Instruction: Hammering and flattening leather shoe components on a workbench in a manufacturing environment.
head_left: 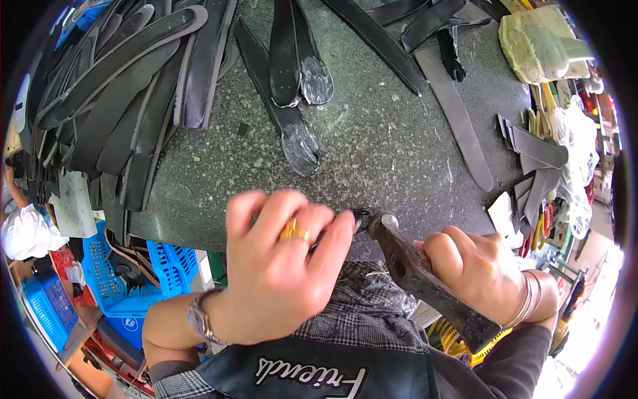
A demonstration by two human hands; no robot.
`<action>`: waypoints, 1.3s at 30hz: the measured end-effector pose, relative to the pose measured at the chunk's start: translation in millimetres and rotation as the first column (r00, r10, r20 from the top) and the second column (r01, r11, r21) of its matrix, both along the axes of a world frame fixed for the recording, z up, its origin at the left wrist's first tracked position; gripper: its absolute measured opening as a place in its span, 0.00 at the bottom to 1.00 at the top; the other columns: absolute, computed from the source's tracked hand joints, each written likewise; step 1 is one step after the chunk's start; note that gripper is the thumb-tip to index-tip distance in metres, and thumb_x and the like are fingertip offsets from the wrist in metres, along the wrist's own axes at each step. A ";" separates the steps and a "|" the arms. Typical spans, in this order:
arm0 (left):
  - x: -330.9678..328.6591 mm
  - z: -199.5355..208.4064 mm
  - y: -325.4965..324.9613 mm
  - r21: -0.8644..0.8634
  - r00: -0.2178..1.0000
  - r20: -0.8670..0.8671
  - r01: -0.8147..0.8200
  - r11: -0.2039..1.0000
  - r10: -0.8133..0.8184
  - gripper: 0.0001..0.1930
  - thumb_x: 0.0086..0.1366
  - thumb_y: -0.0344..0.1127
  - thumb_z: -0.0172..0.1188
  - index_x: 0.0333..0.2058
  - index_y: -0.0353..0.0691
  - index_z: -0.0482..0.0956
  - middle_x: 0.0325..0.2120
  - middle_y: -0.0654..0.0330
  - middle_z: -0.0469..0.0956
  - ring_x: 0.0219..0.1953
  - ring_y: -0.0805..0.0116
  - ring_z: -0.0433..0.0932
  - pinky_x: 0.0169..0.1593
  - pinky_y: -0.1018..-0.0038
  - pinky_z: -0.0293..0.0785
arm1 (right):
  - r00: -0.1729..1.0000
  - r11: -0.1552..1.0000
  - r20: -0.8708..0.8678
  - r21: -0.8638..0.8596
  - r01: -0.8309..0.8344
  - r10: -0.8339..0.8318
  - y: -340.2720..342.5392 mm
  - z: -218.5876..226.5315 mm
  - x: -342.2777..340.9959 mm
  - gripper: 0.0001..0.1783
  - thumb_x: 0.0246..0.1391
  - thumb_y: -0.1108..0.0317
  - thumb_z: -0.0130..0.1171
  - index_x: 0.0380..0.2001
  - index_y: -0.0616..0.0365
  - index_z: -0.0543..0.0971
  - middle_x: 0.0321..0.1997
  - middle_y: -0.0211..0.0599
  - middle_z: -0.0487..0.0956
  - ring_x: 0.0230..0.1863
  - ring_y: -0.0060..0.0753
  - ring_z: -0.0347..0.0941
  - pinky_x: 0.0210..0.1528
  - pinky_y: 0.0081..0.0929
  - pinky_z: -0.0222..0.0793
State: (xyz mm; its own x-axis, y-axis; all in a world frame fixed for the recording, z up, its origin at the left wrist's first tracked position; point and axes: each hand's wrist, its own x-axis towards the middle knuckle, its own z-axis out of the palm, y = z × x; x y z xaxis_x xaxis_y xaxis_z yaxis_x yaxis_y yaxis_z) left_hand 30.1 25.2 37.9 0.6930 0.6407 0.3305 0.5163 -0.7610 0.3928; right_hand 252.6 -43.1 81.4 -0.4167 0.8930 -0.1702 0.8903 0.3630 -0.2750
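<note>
My right hand (472,269) is wrapped round the handle of a dark, worn hammer (442,296). The hammer's face is down by the near edge of the stone table, touching or just above the tip of a black leather-like piece (362,216). My left hand (282,266), with a gold ring, has its fingers closed on that piece; most of it is hidden under the hand. Beyond the hands lie black strips with whitish, glue-like smears on their rounded ends (302,146).
A big heap of black strips (126,86) covers the table's left side. A grey strip (458,120) and short dark pieces (538,149) lie to the right. A glue-crusted container (531,43) stands at the far right. Blue baskets (113,266) sit below, left.
</note>
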 end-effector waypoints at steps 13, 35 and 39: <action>15.4 -26.8 2.5 -0.310 0.974 0.222 0.019 0.951 0.053 0.10 0.49 0.20 0.69 0.26 0.36 0.75 0.23 0.61 0.75 0.17 0.73 0.73 0.19 0.79 0.70 | 0.998 1.000 -0.055 -0.029 0.012 -0.013 1.9 2.3 -0.7 0.13 0.40 0.67 0.59 0.25 0.52 0.64 0.19 0.28 0.63 0.14 0.25 0.69 0.11 0.27 0.61; -6.5 -19.7 -3.1 -0.263 0.971 0.228 0.138 0.955 -0.077 0.17 0.51 0.23 0.67 0.42 0.28 0.80 0.30 0.58 0.73 0.27 0.66 0.75 0.26 0.74 0.73 | 0.990 0.997 -0.131 -0.071 0.040 -0.049 1.1 -1.4 3.3 0.13 0.50 0.62 0.60 0.26 0.53 0.66 0.19 0.29 0.65 0.14 0.27 0.70 0.12 0.28 0.63; -7.4 -31.8 -2.9 -0.038 0.970 0.120 0.219 0.975 -0.213 0.17 0.50 0.25 0.66 0.41 0.27 0.81 0.32 0.58 0.72 0.29 0.66 0.74 0.27 0.75 0.73 | 0.988 0.984 -0.134 -0.170 0.052 -0.076 14.5 5.5 7.8 0.16 0.54 0.58 0.61 0.26 0.54 0.66 0.18 0.29 0.66 0.13 0.30 0.71 0.14 0.30 0.66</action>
State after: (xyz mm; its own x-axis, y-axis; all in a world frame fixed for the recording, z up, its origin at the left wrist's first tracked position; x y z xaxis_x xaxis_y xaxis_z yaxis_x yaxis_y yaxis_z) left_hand 22.7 22.4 6.1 0.7763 0.4978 0.3866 0.2913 -0.8273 0.4803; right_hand 260.4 -28.6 86.9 -0.3897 0.8829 -0.2621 0.8588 0.2456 -0.4496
